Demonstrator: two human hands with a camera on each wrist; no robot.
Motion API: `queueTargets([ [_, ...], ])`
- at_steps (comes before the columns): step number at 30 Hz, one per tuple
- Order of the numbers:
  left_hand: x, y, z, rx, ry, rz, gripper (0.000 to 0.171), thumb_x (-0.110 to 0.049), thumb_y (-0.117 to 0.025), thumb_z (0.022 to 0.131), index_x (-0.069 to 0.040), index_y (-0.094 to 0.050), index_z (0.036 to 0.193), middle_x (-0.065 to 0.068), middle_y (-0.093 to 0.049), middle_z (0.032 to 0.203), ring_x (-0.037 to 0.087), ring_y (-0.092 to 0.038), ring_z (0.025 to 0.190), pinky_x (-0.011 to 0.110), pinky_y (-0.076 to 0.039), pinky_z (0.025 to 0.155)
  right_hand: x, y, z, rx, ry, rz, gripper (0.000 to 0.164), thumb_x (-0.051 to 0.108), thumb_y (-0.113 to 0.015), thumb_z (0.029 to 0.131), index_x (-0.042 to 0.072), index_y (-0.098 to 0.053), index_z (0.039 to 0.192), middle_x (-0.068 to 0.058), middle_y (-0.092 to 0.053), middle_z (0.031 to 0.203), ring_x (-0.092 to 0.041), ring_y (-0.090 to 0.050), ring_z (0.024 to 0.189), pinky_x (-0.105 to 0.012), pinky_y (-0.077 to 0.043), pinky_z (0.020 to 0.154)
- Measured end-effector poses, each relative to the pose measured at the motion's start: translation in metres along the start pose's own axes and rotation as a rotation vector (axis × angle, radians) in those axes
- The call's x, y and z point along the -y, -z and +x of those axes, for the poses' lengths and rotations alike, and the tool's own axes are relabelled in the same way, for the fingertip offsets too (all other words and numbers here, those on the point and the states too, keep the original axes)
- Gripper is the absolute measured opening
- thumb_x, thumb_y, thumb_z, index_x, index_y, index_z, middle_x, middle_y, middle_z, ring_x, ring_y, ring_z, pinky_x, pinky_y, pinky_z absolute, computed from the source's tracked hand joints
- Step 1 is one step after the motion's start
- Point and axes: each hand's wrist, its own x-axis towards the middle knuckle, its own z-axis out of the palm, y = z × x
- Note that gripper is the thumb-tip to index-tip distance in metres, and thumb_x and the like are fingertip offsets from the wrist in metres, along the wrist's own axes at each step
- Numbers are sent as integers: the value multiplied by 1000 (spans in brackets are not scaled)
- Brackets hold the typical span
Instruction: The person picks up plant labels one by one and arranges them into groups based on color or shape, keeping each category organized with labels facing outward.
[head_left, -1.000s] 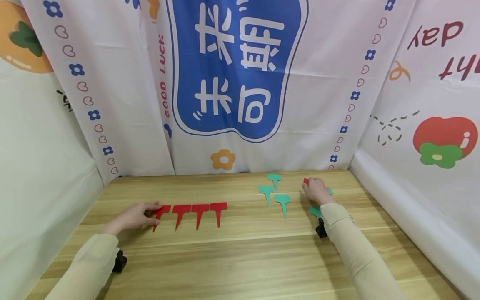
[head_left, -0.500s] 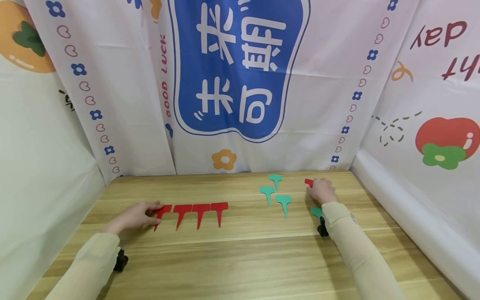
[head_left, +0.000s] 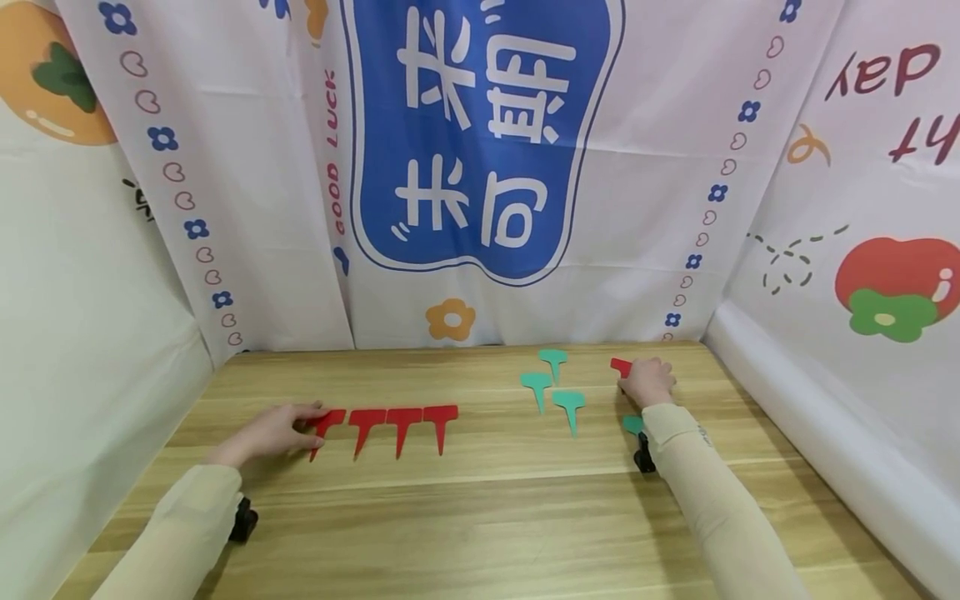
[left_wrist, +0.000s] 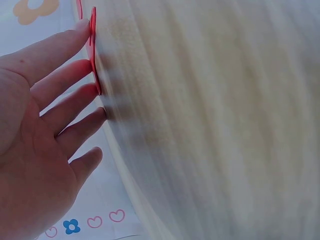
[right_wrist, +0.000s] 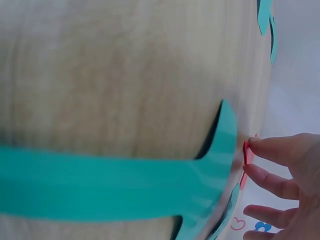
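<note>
My left hand (head_left: 272,432) reaches to the leftmost red T-shaped plant label (head_left: 327,419). Its fingers are straight and spread in the left wrist view, with fingertips touching the label. Three more red plant labels (head_left: 405,417) continue that row rightward, stems toward me. At the far right of the table, my right hand (head_left: 649,382) pinches another red plant label (head_left: 620,365) between thumb and index finger, covering part of it. Close under the right wrist lies a green plant label (right_wrist: 115,185), and a second green one (right_wrist: 227,212) shows behind it in the right wrist view.
Three green plant labels (head_left: 570,402) lie right of centre on the wooden table (head_left: 450,533). A printed white cloth (head_left: 262,208) hangs along the back edge and both sides. A black wrist device (head_left: 243,521) is strapped at each cuff.
My right hand has shifted slightly right, and more of the red label's head shows beside it. A green label once partly visible behind that hand is now covered. The left hand keeps its place.
</note>
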Motion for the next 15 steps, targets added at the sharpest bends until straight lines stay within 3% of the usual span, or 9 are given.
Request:
queueTargets([
  [15, 1, -1, 1, -4, -2, 0, 63, -36, -71, 83, -3, -53, 134, 23, -38, 146, 53, -30, 131, 67, -29, 101, 0, -3, 4, -16, -107, 17, 40, 20, -55, 88, -11, -59, 112, -37, -45, 114, -51, -40, 108, -61, -42, 88],
])
